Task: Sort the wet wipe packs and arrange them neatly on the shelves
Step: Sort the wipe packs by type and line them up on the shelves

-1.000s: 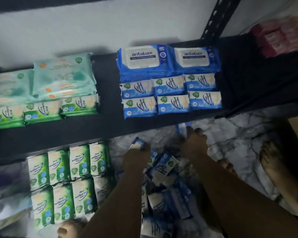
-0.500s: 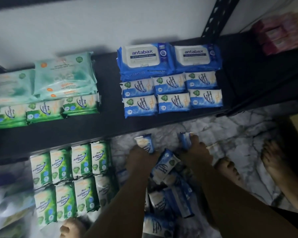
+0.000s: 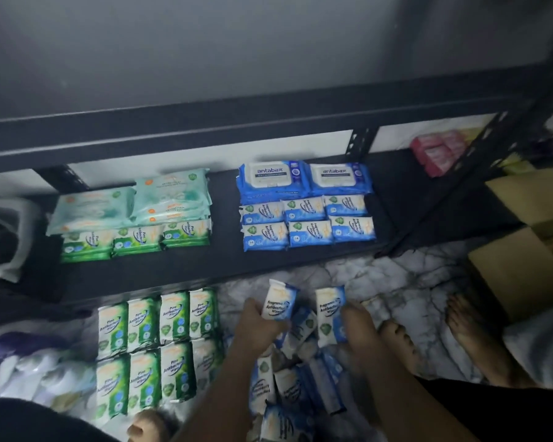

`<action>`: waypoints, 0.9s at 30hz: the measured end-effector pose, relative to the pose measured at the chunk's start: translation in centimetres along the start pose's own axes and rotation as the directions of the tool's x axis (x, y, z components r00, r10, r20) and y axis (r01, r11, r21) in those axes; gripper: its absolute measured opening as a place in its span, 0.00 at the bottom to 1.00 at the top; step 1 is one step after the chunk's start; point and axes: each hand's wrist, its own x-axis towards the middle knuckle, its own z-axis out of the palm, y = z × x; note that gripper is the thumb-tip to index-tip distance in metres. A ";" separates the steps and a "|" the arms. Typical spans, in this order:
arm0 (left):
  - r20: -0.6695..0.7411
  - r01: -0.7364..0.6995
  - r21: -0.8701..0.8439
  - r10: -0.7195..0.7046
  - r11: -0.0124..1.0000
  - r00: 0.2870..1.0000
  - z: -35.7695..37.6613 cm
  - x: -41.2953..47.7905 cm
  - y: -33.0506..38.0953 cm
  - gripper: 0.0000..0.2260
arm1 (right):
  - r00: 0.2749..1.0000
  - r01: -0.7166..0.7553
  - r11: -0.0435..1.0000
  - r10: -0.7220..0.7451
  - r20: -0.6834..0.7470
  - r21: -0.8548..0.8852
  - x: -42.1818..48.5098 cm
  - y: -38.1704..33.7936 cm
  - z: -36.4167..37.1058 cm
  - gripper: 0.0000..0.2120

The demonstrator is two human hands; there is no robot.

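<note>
The black metal shelf (image 3: 141, 275) is already carrying tidy rows of shelved wipe packs (image 3: 307, 223). Green pine wipe packs (image 3: 160, 346) and a loose heap of blue packs (image 3: 300, 387) are lying on the marble floor (image 3: 396, 282), awaiting shelving. The left hand (image 3: 256, 325) is holding one blue-and-white wipe pack (image 3: 280, 301) in a curled grip, and the right hand (image 3: 355, 319) is holding a second blue-and-white pack (image 3: 329, 311) likewise.

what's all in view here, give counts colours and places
antabax packs: 2 showing, blue, shelf back centre
small fragrance-free packs: 6, blue, two rows before antabax
large mint packs: two stacks, mint, shelf back left
pine packs: 3, green, shelf, row before mint stacks
more pine packs: 8, green, floor, two rows of four
loose blue packs: pile, count unclear, floor under arms
pink packs: count unclear, shelf far right
cardboard boxes: count unclear, brown, far right
left hand: grips one small blue pack
right hand: grips a second pack
bare feet: 2, floor right
</note>
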 end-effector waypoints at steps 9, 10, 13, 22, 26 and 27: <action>0.205 -0.084 -0.249 0.137 0.965 0.969 -2.9 -9.5 2.8 0.49 | 0.971 0.054 0.956 -0.117 0.206 0.288 -5.8 1.6 -0.1 0.26; 0.216 -0.091 -0.242 0.145 0.966 0.966 -3.1 -9.9 2.9 0.46 | 0.969 0.078 0.960 -0.136 0.207 0.267 -6.1 1.6 0.0 0.23; 0.229 -0.075 -0.256 0.136 0.964 0.964 -3.7 -10.3 2.9 0.39 | 0.958 0.113 0.970 -0.164 0.237 0.216 -6.7 1.6 0.2 0.22; 0.168 -0.189 -0.211 0.227 0.959 0.959 -5.2 -10.4 2.9 0.26 | 0.929 0.211 0.977 -0.208 0.306 0.024 -6.7 1.3 0.6 0.34; 0.100 -0.167 -0.186 0.188 0.968 0.977 -5.9 -9.6 2.1 0.28 | 0.951 0.215 0.975 -0.221 0.218 0.050 -5.6 1.7 1.2 0.31; 0.068 -0.164 -0.177 0.178 0.970 0.982 -6.0 -9.3 1.9 0.29 | 0.955 0.209 0.976 -0.218 0.202 0.062 -5.4 1.7 1.4 0.31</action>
